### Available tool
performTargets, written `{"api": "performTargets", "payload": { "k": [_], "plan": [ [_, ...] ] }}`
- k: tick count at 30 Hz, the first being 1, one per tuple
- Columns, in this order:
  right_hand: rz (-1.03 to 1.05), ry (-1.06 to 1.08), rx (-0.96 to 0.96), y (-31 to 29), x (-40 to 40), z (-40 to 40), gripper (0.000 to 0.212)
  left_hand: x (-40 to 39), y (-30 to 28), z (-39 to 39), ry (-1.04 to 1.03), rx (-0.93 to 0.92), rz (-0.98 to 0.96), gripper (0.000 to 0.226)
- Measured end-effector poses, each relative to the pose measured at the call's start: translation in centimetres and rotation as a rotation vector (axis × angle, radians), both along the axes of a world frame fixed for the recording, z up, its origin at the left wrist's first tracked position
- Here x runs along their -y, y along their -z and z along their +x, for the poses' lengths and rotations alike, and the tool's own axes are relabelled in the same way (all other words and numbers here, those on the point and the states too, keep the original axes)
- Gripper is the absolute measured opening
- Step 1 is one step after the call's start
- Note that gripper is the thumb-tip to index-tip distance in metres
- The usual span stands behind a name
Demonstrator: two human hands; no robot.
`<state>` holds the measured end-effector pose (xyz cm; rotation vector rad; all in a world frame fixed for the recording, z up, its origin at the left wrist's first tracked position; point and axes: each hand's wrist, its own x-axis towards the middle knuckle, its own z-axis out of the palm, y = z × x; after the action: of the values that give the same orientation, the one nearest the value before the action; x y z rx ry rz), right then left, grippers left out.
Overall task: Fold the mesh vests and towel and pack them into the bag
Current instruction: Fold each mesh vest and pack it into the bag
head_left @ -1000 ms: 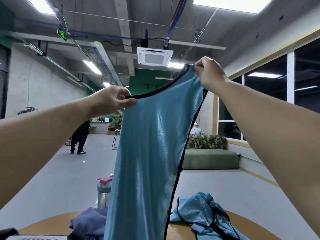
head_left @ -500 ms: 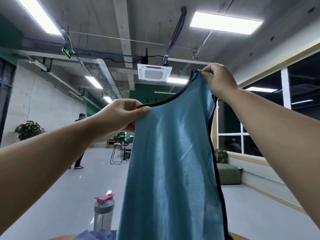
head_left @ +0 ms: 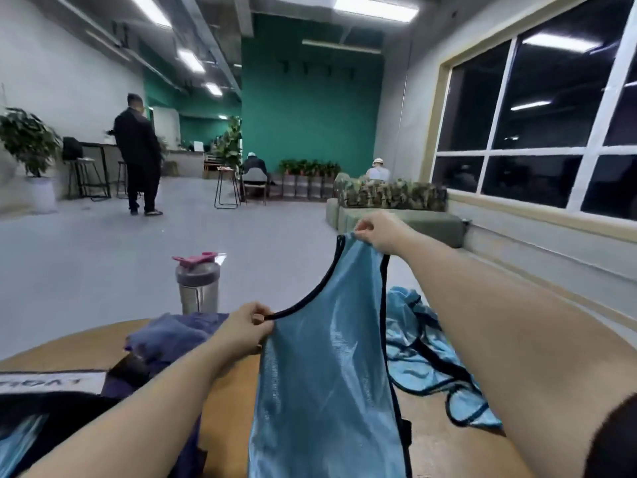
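A blue mesh vest (head_left: 327, 374) with black trim hangs in front of me over the round wooden table (head_left: 231, 391). My left hand (head_left: 243, 331) pinches its black neck edge low on the left. Higher and farther out, my right hand (head_left: 377, 231) pinches a shoulder strap. A second blue vest (head_left: 424, 353) lies crumpled on the table to the right. The purple towel (head_left: 172, 334) is bunched on the left behind my left hand. A black bag (head_left: 44, 405) with a white label sits at the near left edge.
A steel shaker bottle (head_left: 198, 284) with a pink lid stands at the table's far edge. Beyond are grey floor, a green sofa (head_left: 396, 219) under the windows, stools, plants and people, one standing at the left.
Both hands came down from overhead toward the table with the vest still held. The view tipped down from the ceiling, so the table, towel, bag and second vest show again.
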<state>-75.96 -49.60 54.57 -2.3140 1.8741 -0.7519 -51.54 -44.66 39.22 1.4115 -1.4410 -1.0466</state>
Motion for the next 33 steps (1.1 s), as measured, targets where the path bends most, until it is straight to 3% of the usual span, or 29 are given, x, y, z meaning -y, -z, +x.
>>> {"api": "performTargets", "payload": {
  "k": [4,12,18,25,30,33],
  "plan": [
    [0.034,0.075,0.126,5.6,4.2,-0.1,0.019,2.9,4.6,-0.8,-0.183,0.07,-0.062,0.02],
    [0.112,0.084,0.23,13.9,9.9,-0.2,0.016,5.4,10.9,-1.6,-0.08,0.218,-0.098,0.052],
    [0.165,-0.044,0.276,17.3,9.7,0.7,0.013,5.7,14.3,-0.5,-0.046,0.709,-0.118,0.044],
    [0.158,-0.357,0.165,17.8,0.2,0.5,0.012,5.4,15.9,-0.1,-0.093,0.793,-0.207,0.034],
    [0.245,-0.456,-0.285,22.8,-5.8,-0.3,0.025,5.6,15.7,-0.1,-0.072,0.798,-0.179,0.03],
    [0.336,-0.412,-0.311,24.1,-7.6,-0.7,0.037,5.0,14.8,-0.4,-0.037,0.789,-0.08,0.029]
  ]
}}
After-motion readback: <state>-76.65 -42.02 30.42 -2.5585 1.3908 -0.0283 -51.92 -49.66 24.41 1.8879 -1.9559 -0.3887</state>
